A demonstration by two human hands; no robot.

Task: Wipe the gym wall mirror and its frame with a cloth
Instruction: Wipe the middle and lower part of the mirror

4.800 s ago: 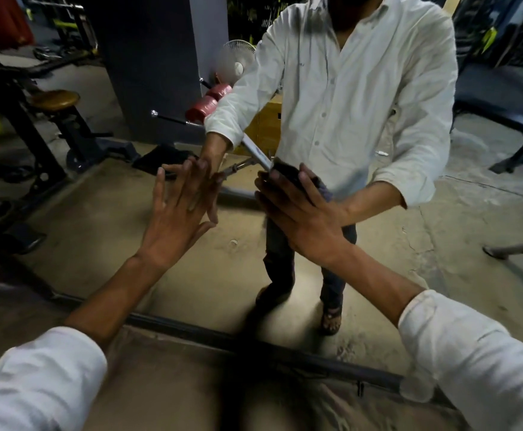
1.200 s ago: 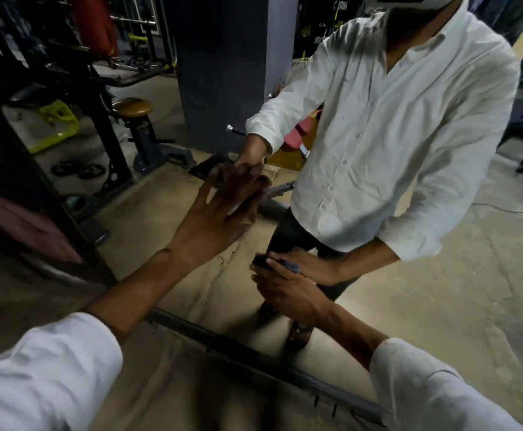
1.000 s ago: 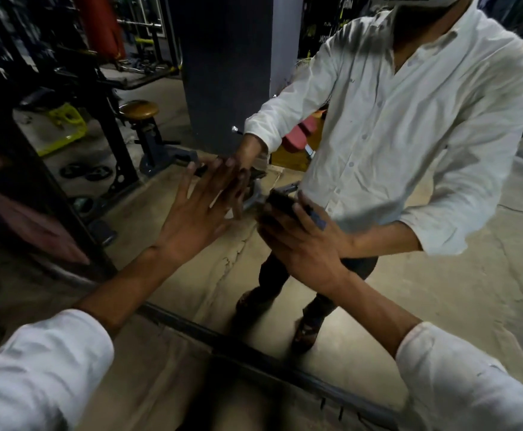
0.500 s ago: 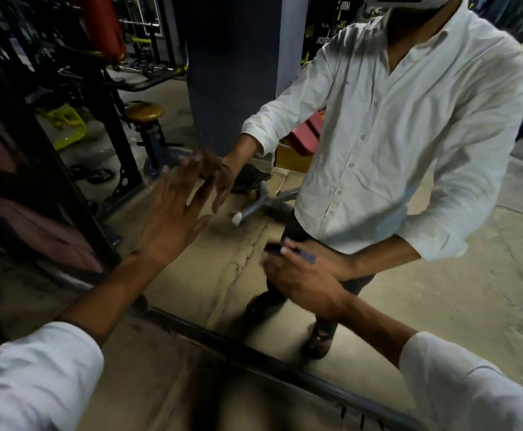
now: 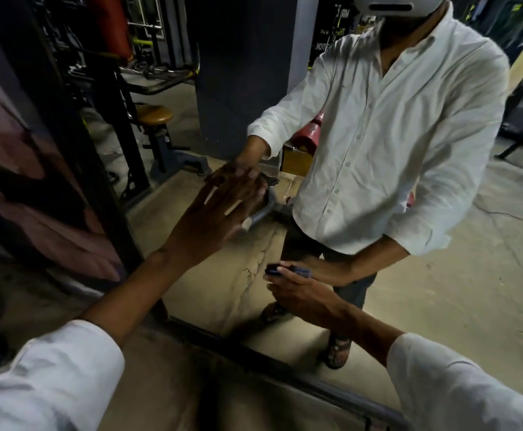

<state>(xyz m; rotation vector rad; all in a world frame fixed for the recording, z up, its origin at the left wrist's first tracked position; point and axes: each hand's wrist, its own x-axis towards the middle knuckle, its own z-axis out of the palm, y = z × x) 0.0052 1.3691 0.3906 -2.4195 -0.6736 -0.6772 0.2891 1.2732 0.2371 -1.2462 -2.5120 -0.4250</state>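
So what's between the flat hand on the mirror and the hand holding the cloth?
Only bare mirror glass, reflecting cracked floor, lies between the left hand and the cloth in the right hand; head view.

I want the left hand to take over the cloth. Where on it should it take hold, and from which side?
Best grip: the dark bunched edge of the cloth sticking out past the right hand's fingertips. The rest is hidden between that hand and the mirror. Come from the upper left, where the left hand lies flat on the glass, and probably pinch it.
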